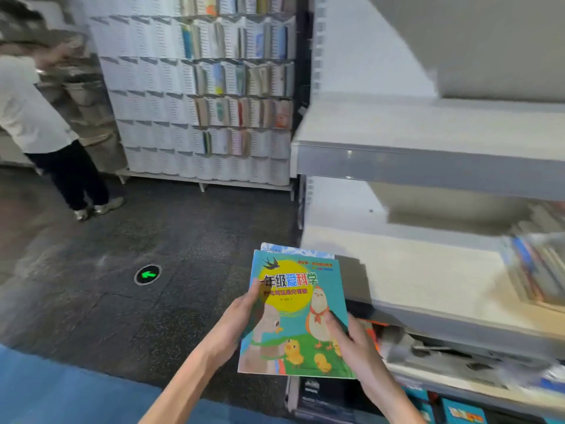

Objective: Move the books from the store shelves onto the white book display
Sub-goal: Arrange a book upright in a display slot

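Both hands grip a small stack of books (pixel 295 316) flat at waist height: left hand (pixel 241 316) pinches the left edge, right hand (pixel 351 338) clamps the right side, steadying it for carrying. Store shelves (pixel 428 270) just right; white book display (pixel 198 102) well ahead across the floor.
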Motion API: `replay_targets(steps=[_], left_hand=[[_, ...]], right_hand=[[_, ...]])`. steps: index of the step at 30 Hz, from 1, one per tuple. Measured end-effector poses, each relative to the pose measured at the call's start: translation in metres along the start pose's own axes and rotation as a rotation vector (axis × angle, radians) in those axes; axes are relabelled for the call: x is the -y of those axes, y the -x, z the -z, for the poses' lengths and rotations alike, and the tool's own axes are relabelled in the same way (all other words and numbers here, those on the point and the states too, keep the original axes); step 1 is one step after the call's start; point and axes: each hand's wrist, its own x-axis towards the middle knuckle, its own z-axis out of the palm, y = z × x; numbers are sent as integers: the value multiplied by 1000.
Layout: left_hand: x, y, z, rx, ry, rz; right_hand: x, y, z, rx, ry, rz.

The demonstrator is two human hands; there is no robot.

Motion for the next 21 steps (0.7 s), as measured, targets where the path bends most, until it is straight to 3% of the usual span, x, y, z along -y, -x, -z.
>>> replay_targets(steps=[4, 10, 21], left_hand=[[-7, -8, 104, -54, 180, 77], [-32, -30, 198, -77, 305, 57], [-78, -154, 327, -114, 242, 15]], right_hand=[[25, -28, -88, 67, -3, -55], [63, -81, -174, 121, 66, -76], [96, -244, -275, 181, 68, -76]])
